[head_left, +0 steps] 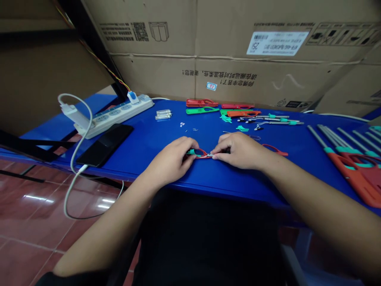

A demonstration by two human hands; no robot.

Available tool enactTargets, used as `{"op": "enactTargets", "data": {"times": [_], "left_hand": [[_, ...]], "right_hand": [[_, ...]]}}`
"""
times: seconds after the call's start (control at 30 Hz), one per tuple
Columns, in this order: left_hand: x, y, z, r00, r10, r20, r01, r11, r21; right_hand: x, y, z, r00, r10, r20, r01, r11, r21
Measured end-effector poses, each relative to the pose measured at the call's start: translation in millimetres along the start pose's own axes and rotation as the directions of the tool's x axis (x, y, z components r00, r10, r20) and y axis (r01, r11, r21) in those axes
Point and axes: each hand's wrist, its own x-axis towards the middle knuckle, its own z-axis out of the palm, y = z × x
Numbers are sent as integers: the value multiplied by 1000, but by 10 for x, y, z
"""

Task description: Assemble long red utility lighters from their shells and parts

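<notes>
Near the front edge of the blue table, my left hand [174,159] is closed on one end of a red lighter casing half [204,156]. A teal piece [191,151] shows beside its fingertips. My right hand [238,150] pinches the casing's other end, at a small pale part [210,155] whose kind I cannot make out. The casing's loop faces up between the two hands. Just right of the right wrist lies another red casing part [275,149], partly hidden by the arm.
Red, green and orange lighter casings [202,110] lie at the back, near metal lighter tubes [287,122] and teal triggers [242,128]. Clear cylinders [163,114] lie left of them. Assembled lighters [351,167] are at right. A phone [105,145] and power strip [119,113] sit at left.
</notes>
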Motion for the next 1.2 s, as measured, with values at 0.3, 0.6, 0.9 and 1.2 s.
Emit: {"op": "enactTargets", "data": {"times": [0.3,0.6,0.9,1.2], "left_hand": [[-318,62,-148,999,-10,-40,11,1000,11],[-276,173,55,996,87,-10,-87,994,-72],[-253,228,68,997,78,3,-78,996,-50],[-272,178,45,1000,21,7,-21,999,-38]], "right_hand": [[-329,-41,-6,999,-40,17,40,999,-21],[-786,-61,37,999,-19,-40,15,997,-82],[-1041,19,31,936,-19,-351,-40,986,-159],[-1216,798,-379,963,144,-227,-196,954,-228]]}}
